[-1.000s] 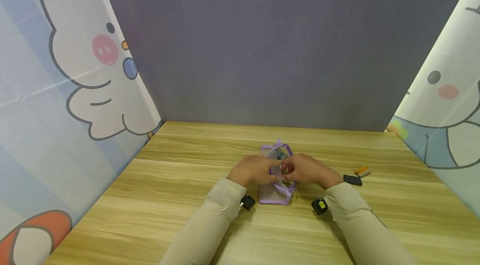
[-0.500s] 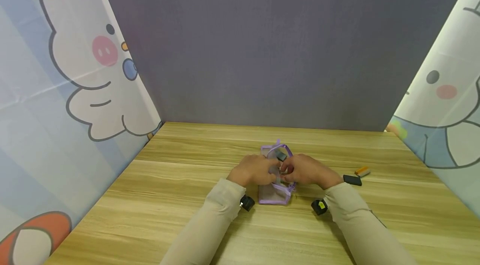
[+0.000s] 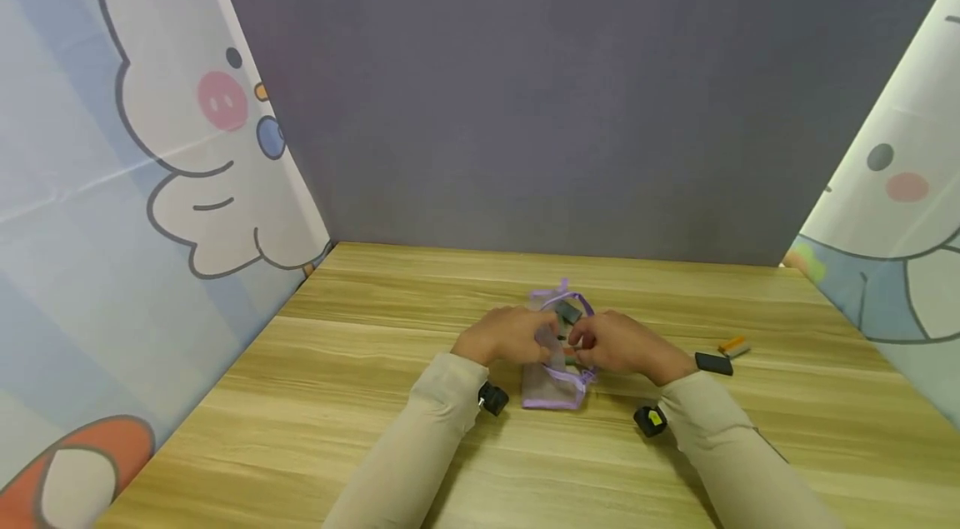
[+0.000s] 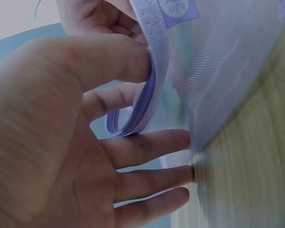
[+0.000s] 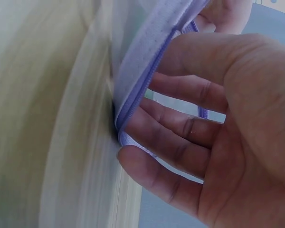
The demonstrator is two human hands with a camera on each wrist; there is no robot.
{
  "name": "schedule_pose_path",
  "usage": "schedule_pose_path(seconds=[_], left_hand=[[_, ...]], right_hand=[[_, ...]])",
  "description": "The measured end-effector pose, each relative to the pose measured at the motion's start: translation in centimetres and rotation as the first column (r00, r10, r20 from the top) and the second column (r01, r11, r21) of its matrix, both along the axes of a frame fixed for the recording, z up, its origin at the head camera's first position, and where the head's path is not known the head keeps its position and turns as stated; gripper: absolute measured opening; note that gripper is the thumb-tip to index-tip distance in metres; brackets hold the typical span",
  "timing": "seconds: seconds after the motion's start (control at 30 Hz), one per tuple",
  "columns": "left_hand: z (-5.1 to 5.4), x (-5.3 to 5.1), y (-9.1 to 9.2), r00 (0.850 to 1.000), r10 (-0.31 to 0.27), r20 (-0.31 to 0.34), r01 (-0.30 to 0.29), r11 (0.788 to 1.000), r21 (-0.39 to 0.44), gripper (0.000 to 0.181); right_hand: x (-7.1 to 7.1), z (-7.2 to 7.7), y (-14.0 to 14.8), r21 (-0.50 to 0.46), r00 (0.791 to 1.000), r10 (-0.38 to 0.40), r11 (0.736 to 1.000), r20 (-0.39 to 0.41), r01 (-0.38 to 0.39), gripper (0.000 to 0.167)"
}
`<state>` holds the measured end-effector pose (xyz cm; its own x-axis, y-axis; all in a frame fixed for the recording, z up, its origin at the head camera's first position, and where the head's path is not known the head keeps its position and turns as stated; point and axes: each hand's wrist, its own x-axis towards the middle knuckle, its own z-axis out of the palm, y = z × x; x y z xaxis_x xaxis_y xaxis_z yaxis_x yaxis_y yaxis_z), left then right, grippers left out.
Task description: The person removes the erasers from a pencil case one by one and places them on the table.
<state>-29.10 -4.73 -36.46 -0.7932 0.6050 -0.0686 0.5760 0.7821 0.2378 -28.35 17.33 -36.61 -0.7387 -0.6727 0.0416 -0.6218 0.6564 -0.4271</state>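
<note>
A mesh zipper pouch (image 3: 551,391) with lilac trim lies on the table, its mouth spread wide. My left hand (image 3: 510,335) pinches one zipper edge between thumb and index finger; its other fingers stretch along the mesh in the left wrist view. At the opposite edge, my right hand (image 3: 626,343) reaches into the mouth with bent fingers. Its fingertips are hidden behind the zipper band (image 5: 147,71) in the right wrist view. Inside the pouch, a dark grey block (image 3: 568,312) sits at the far end, and a small red-and-green piece (image 3: 569,356) shows by the right fingertips.
Right of my right hand, a black flat block (image 3: 713,363) lies beside a small orange-and-grey block (image 3: 734,346) on the wooden table (image 3: 360,329). A grey panel (image 3: 562,96) rises behind the table, with cartoon-printed cloth on both sides.
My right hand has shifted slightly right, away from the left one. The red-and-green piece now shows between them. The head view has turned slightly; the pouch stays in place.
</note>
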Motion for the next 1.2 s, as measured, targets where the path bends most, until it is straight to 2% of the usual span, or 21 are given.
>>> schedule_pose_path(seconds=[0.37, 0.7, 0.9, 1.2], left_hand=[[-0.1, -0.2, -0.2, 0.999, -0.035, 0.019, 0.034, 0.998, 0.054, 0.023], [-0.1, -0.3, -1.0, 0.998, -0.061, 0.012, 0.06, 0.994, 0.088, 0.024], [-0.2, -0.4, -0.9, 0.997, -0.069, 0.035, 0.065, 0.993, 0.101, 0.023], [0.0, -0.4, -0.6, 0.997, -0.065, 0.038, 0.061, 0.993, 0.097, 0.022]], right_hand=[[0.5, 0.3, 0.3, -0.005, 1.0, 0.003, 1.0, -0.002, -0.003, 0.02], [0.1, -0.3, -0.4, -0.039, 0.997, 0.056, 0.998, -0.051, -0.058, 0.009], [0.3, -0.6, -0.5, -0.034, 0.999, 0.047, 0.998, -0.026, -0.048, 0.009], [0.3, -0.7, -0.4, -0.029, 0.999, 0.04, 0.999, -0.037, -0.041, 0.006]])
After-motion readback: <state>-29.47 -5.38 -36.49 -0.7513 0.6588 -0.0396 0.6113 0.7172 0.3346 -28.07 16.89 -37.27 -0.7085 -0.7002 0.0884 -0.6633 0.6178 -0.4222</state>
